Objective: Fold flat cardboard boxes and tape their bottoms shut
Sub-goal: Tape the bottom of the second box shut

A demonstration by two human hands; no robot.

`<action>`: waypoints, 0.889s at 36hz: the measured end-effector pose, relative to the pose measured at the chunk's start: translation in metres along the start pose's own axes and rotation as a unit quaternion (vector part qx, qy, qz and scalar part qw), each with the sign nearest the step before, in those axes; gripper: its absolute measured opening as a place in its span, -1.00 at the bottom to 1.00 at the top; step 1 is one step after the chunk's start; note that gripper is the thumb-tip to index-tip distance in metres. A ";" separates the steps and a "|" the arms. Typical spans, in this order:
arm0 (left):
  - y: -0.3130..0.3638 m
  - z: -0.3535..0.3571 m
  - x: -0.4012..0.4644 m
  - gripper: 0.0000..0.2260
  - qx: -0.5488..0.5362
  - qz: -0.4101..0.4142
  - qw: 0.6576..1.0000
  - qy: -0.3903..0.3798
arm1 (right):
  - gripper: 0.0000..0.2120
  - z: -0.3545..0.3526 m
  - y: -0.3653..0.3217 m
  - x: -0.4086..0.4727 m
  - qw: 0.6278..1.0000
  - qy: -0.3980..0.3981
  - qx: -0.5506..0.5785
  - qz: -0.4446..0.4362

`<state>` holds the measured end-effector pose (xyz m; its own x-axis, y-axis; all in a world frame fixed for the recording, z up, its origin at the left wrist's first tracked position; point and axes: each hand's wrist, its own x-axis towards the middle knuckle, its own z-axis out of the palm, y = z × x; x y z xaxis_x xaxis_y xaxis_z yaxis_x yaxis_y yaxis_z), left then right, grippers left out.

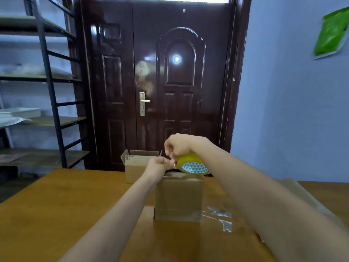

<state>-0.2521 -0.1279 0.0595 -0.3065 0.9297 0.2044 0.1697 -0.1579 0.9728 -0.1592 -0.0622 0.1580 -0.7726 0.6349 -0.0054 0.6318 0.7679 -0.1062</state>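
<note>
head view caught both hands bunched together over the box, and the fingertips were hard to make out, blurred right where they met. the right hand (179, 144) had its fingers curled down, gripping the roll of yellow tape (192, 164), which hung tilted just above the far top edge of the near cardboard box (179, 197). the left hand (160, 164) was closed tight, pinching something thin beside the roll, likely the tape's loose end, though the strip itself was too faint to tell. the near box stood upright in the middle of the worktop (75, 205), its top partly hidden behind the left wrist. a second cardboard box (136, 165) sat behind it at the worktop's far edge, flaps open upward, its right side blocked by the left hand. shiny tape scraps (221, 216) lay on the worktop just right of the near box. flat cardboard (294, 188) showed at the right, mostly covered by the right forearm. behind stood a dark door (160, 82), a metal shelf rack (43, 82) to the left, and a green bag (332, 33) on the blue wall.
</note>
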 end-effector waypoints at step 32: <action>-0.002 0.020 0.000 -0.73 0.076 -0.008 0.982 0.174 | -0.34 0.075 0.036 -0.098 0.959 0.284 -0.016 -0.010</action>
<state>-0.2337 -0.1204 0.0552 -0.6069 0.7575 0.2404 0.2918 -0.0689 0.9540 -0.0649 -0.1031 0.0801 -0.6309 0.5577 0.5394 0.6262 0.7765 -0.0704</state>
